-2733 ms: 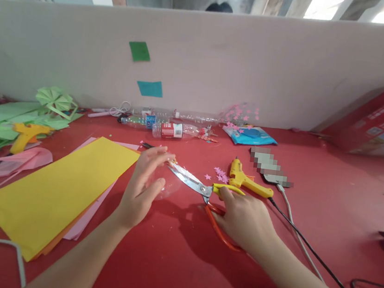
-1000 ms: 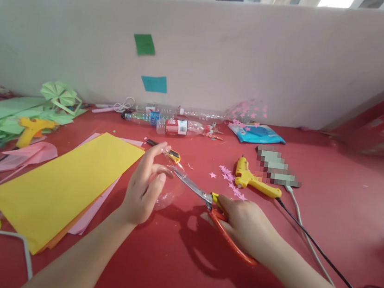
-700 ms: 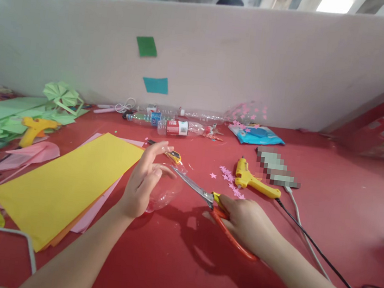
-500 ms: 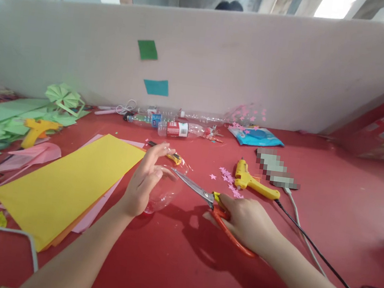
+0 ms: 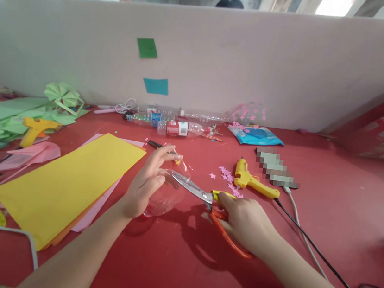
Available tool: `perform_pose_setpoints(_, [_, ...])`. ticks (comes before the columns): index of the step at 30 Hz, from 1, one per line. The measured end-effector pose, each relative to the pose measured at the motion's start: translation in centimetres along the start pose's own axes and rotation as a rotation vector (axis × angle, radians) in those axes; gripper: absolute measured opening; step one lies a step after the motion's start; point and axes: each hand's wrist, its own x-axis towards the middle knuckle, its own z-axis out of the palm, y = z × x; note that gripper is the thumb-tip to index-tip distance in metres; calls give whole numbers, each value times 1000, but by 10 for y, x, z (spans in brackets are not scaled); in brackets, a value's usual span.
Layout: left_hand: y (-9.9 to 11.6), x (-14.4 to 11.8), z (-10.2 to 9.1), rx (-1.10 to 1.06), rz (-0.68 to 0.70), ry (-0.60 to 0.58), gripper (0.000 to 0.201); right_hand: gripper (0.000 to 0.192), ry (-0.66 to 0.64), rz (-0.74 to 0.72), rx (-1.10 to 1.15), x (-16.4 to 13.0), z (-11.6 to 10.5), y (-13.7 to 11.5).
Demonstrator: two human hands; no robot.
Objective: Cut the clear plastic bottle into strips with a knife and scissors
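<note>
My left hand (image 5: 145,182) is curled round the side of a clear plastic cup-shaped piece (image 5: 166,201), which looks like part of a cut bottle. Its see-through wall makes the exact outline hard to follow. In my right hand (image 5: 248,223) are scissors (image 5: 190,187) with one yellow and one red handle, the fingers wrapped through the grips. The blades point left across the upper edge of the plastic, their tips close to my left thumb. Behind my left fingers lies a craft knife (image 5: 155,144), partly hidden.
Yellow paper sheets (image 5: 71,185) lie at left, beside a yellow glue gun (image 5: 34,131). Another glue gun (image 5: 255,184), its cable trailing right, sits near pink stars (image 5: 228,176) and a phone (image 5: 275,168). Plastic bottles (image 5: 178,128) and a blue wipes pack (image 5: 259,136) line the partition (image 5: 201,66).
The scissors have shifted slightly left over the plastic edge, and more of the yellow handle shows. My left hand and the plastic piece have moved only a little.
</note>
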Motion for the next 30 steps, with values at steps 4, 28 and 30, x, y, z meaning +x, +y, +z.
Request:
perform_pose_setpoints(4, [-2,1,-3,-38,9,-8,48,19,-17,12,-41,1,-2,1])
perform_pose_setpoints(28, [3,3,-7,-287,-184,-192,53,20,-19,-59,-87,1,3,3])
perform_pose_setpoints(30, [1,6,-9,-310,-218,-190,53,21,-41,-45,-80,2,2,1])
